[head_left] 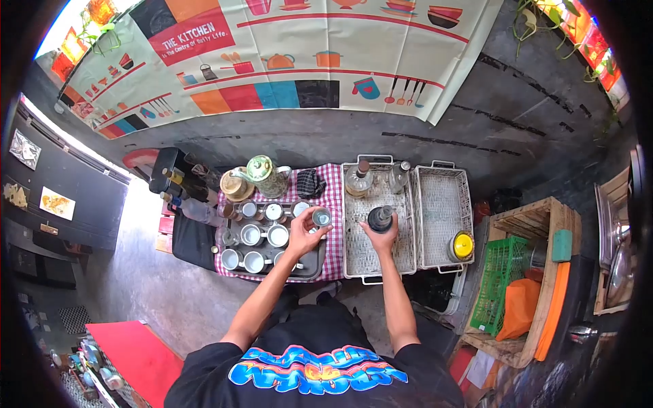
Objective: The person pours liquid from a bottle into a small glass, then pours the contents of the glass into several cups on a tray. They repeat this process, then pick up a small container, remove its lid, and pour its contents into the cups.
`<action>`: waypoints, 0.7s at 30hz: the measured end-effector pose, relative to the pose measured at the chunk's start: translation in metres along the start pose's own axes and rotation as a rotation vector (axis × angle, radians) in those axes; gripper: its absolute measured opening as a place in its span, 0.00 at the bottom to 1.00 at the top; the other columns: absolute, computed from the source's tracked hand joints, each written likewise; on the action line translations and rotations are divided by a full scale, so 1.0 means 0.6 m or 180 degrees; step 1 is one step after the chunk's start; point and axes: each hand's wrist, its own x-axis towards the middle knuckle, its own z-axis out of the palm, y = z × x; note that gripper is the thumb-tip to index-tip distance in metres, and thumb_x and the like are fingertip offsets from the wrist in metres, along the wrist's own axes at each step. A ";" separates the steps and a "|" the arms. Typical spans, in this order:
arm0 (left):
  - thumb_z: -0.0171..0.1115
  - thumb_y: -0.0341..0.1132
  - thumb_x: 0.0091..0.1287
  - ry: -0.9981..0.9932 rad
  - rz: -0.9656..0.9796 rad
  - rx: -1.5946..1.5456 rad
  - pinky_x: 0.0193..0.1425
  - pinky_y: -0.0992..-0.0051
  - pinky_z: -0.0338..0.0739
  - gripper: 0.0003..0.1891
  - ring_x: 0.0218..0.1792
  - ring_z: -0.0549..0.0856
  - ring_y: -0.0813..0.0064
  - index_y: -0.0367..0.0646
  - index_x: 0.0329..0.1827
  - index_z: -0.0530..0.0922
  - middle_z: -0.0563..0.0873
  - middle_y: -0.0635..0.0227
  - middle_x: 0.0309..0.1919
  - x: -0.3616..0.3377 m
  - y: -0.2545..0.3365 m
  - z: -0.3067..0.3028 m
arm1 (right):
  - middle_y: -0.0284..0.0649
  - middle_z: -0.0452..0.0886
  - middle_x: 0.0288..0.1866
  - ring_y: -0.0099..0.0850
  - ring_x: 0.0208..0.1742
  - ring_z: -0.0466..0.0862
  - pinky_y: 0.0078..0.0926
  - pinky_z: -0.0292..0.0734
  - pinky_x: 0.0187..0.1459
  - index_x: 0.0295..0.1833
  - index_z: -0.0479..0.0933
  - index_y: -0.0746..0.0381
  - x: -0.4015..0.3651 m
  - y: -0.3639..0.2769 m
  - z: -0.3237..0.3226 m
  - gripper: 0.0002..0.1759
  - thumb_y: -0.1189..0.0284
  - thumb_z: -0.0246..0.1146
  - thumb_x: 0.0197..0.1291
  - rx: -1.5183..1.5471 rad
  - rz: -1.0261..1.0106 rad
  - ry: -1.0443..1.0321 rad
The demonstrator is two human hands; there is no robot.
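Observation:
My left hand pinches a small clear drinking glass over the right edge of a dark tray. White cups stand in rows on that tray, several of them near my left wrist. In my right hand is a dark bottle, fingers wrapped round its body, over a pale wire-edged woven tray. Behind it on the same tray stand a brown-capped clear bottle and another clear glass bottle.
A green-patterned teapot, a wooden-coloured pot and a dark checked cloth sit on the checkered tablecloth. A second tray holds a yellow-lidded container. A wooden crate with a green basket stands at right.

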 end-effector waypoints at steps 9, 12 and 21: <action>0.79 0.24 0.58 0.0079 0.0091 -0.0014 0.64 0.72 0.81 0.28 0.53 0.87 0.77 0.35 0.62 0.78 0.88 0.65 0.52 -0.022 -0.004 -0.023 | 0.47 0.81 0.60 0.39 0.59 0.83 0.38 0.79 0.60 0.72 0.66 0.62 -0.001 -0.003 0.007 0.54 0.70 0.88 0.38 0.0177 -0.0174 0.0047; 0.78 0.23 0.58 0.0112 -0.0001 0.0093 0.65 0.72 0.80 0.29 0.55 0.86 0.77 0.35 0.63 0.77 0.88 0.65 0.53 -0.041 -0.005 -0.039 | 0.53 0.76 0.68 0.42 0.66 0.79 0.39 0.77 0.66 0.80 0.57 0.63 -0.003 -0.020 -0.003 0.63 0.72 0.88 0.39 0.0206 -0.0069 -0.0121; 0.78 0.24 0.58 0.0292 -0.0088 0.0099 0.66 0.72 0.80 0.28 0.57 0.86 0.76 0.37 0.63 0.77 0.87 0.65 0.54 -0.092 0.006 -0.102 | 0.53 0.59 0.81 0.45 0.77 0.66 0.44 0.64 0.74 0.84 0.49 0.60 -0.054 -0.051 -0.018 0.69 0.76 0.86 0.39 0.0156 -0.0003 0.0283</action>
